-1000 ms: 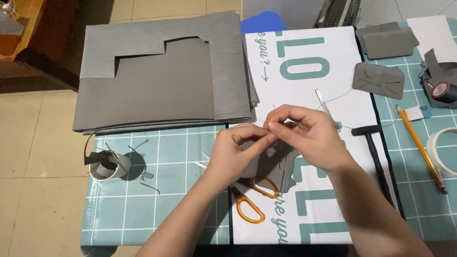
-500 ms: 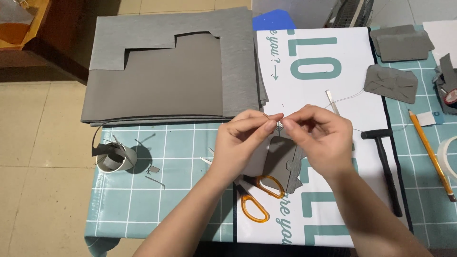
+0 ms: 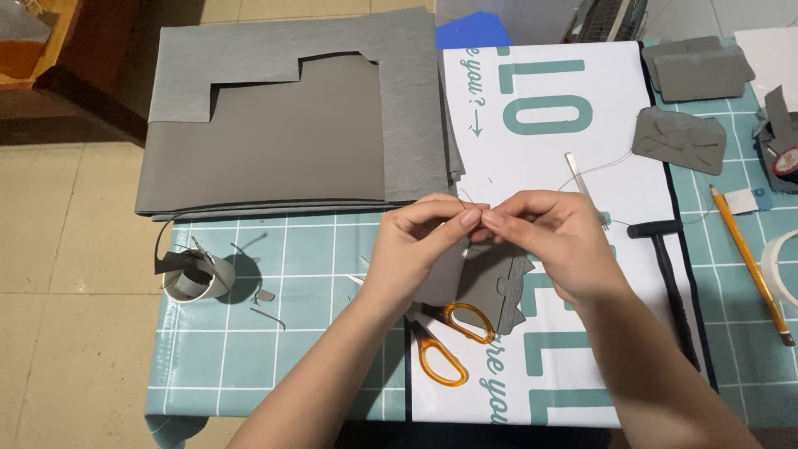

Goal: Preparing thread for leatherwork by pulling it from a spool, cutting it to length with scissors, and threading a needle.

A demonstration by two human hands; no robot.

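Observation:
My left hand and my right hand meet fingertip to fingertip above the table, pinching a thin thread that trails off to the right. Under both hands hangs a cut grey leather piece with a notched edge; which hand carries it I cannot tell. Orange-handled scissors lie on the white printed sheet just below the hands.
A stack of large grey leather sheets fills the back left. A small cup with scraps stands at the left. A black hammer, a pencil, tape and grey cut pieces lie to the right on the teal cutting mat.
Both hands stay joined at the fingertips over the grey piece. The view has shifted a little, so everything sits slightly lower and further right in frame.

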